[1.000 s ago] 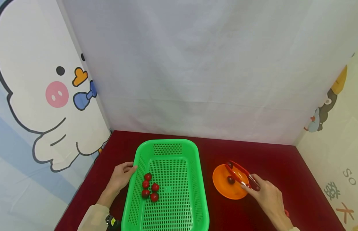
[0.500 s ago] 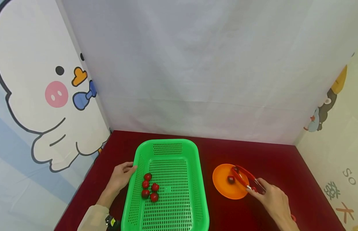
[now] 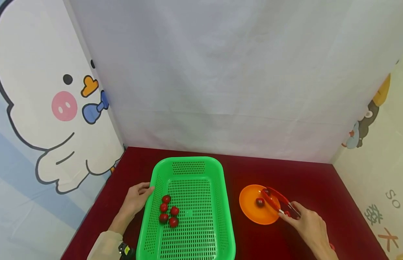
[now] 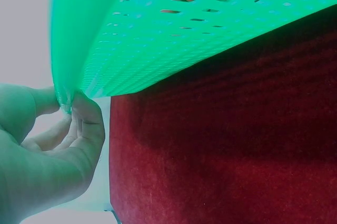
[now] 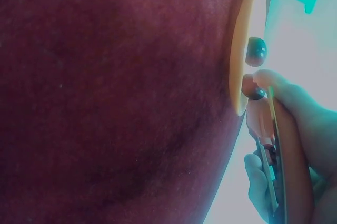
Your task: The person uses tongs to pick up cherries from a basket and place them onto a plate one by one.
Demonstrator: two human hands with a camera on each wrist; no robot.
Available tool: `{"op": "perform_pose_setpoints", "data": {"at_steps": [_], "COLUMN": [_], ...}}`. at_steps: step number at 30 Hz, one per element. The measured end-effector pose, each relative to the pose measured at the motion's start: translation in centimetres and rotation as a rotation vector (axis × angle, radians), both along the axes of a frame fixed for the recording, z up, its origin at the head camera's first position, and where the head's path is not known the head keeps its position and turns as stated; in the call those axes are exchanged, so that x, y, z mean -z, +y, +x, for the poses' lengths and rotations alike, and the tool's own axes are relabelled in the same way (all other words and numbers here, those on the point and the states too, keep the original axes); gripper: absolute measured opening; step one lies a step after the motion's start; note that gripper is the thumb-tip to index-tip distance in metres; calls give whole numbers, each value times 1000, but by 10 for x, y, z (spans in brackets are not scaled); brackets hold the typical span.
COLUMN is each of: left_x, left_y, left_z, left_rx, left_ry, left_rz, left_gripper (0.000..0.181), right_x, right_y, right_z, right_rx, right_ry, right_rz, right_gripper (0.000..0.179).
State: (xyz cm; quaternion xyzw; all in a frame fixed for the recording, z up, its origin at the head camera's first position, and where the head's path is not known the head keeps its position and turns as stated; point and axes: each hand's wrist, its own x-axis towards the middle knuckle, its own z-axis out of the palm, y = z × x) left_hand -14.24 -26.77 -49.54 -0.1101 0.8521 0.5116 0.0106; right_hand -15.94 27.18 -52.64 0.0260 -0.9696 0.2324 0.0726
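Observation:
In the head view, my left hand pinches the left rim of a green perforated plastic basket; the left wrist view shows thumb and fingers on either side of that rim. Several red cherry tomatoes lie inside, toward the left. My right hand grips red tongs with metal parts near the fingers. The tongs' tips are around a dark red cherry tomato over the orange plate. A second cherry tomato sits on the plate beside it. Whether the tips squeeze the first one is unclear.
A dark red cloth covers the table. Behind it hangs a pale curtain, with printed cartoon panels at both sides. The basket stands left of the plate with a strip of cloth between. A black wrist device is on the left wrist.
My right hand and the tongs have shifted to the right and slightly toward me, and the tomato between the tips has moved right too. The left hand and basket stay put.

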Motion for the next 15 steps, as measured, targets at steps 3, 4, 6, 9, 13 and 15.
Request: {"op": "perform_pose_setpoints", "data": {"at_steps": [3,4,6,9,13,15], "left_x": [0,0,0,0,0,0], "left_y": [0,0,0,0,0,0], "left_z": [0,0,0,0,0,0], "left_rx": [-2,-2,-2,-2,1,1], "left_ry": [-1,-1,-2,-2,-1,0], "left_rz": [2,3,3,2,-3,-3], "left_gripper": [49,49,49,49,50,50], "right_x": [-1,-1,-1,-2,-2,-2], "right_y": [1,1,2,2,3,3], "right_z": [0,-1,-1,-1,-1,-1], "right_rx": [8,11,15,17,14,13], "right_ry": [-21,-25,-29,-27,-13,-5], "right_rz": [-5,-4,-2,-1,-2,-2], "right_gripper": [69,70,71,71,71,70]}}
